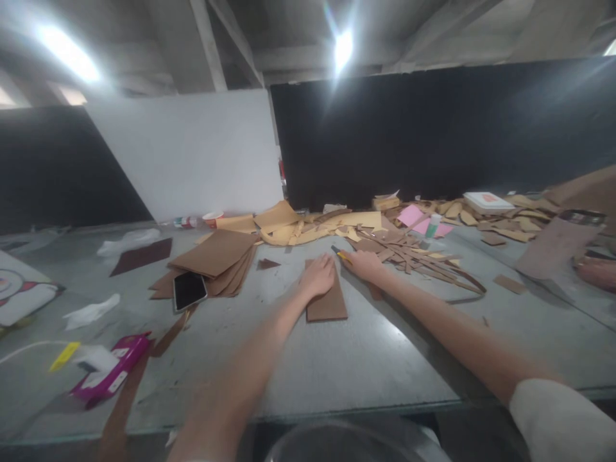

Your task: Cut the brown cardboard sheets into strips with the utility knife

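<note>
My left hand [317,276] lies over a narrow rectangular brown sheet [328,306], pressing it to the table with the fingers fairly flat. The sheet's front edge looks thick, perhaps several layers; I cannot tell whether it is leather or board. Just right of the sheet's far end, my right hand [364,265] is closed around a yellow utility knife [342,255]. Its dark tip points away and to the left, close to the sheet's edge. A small brown scrap [375,292] shows under my right wrist. Thin brown offcut strips [414,251] lie beyond that hand.
Left of my hands, a stack of brown sheets [216,250] has a phone [189,290] against it. A magenta packet [113,372] lies nearer the left front. Tan scraps [289,231] run along the back, beside a glue-stick-like tube [432,226]. Another person's hand [597,271] is at far right.
</note>
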The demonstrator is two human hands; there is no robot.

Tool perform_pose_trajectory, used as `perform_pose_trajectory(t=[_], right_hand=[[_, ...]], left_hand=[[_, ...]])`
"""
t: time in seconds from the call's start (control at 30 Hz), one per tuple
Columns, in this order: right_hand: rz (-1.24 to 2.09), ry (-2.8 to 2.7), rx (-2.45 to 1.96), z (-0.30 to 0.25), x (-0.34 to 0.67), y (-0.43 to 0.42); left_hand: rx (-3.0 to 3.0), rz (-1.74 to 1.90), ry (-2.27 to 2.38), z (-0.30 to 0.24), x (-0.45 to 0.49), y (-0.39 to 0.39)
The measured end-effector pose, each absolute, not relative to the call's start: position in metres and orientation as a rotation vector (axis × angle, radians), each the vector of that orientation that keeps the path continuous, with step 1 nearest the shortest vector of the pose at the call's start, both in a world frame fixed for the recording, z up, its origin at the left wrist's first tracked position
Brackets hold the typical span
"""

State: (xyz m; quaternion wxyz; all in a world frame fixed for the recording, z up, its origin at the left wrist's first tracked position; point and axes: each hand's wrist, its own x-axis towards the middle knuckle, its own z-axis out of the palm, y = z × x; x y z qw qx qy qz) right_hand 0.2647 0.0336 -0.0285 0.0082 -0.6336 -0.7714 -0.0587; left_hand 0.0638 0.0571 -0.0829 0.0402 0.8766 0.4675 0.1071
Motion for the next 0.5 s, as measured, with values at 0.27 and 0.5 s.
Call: perform_pose_trajectory(t=[0.27, 0.5], right_hand=[[-0.168, -2.282, -1.816, -0.021, 0.27, 0.075], [0.131, -2.421, -1.517, -0.043, 0.239, 0.093]], left_hand=[[2.241, 0.837, 1.307, -0.088, 0.053, 0.066], [2.045, 1.074, 1.15, -0.095, 0.047, 0.073]])
